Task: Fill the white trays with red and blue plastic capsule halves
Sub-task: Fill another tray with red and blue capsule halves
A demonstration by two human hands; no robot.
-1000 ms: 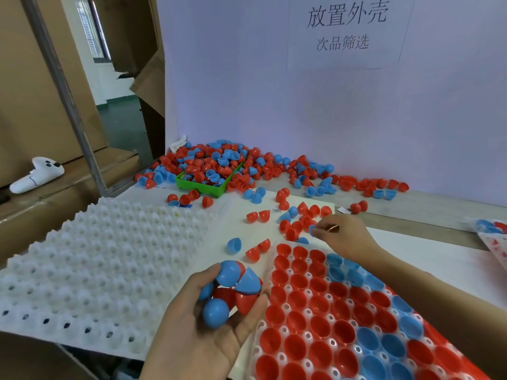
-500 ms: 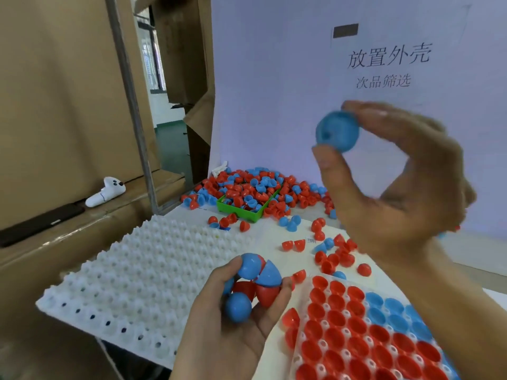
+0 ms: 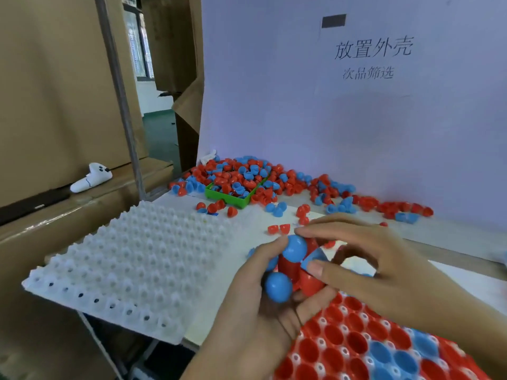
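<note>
Right hand (image 3: 365,259), raised w/ a blue half 0.5 s ago, is now reaching into the left hand (image 3: 258,305)'s gripped capsule halves (image 3: 295,266), fingers curling round one, prob. for the part-filled tray (image 3: 356,349).

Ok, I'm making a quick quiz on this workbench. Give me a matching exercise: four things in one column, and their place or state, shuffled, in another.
Things:
1. white tray on the left
2. tray at bottom right
3. green bin
4. left hand

States:
A. holds a handful of red and blue halves
B. no halves in it
C. sits in the loose pile at the back
D. pockets hold red and blue halves

Pairs: 1-B, 2-D, 3-C, 4-A
</note>
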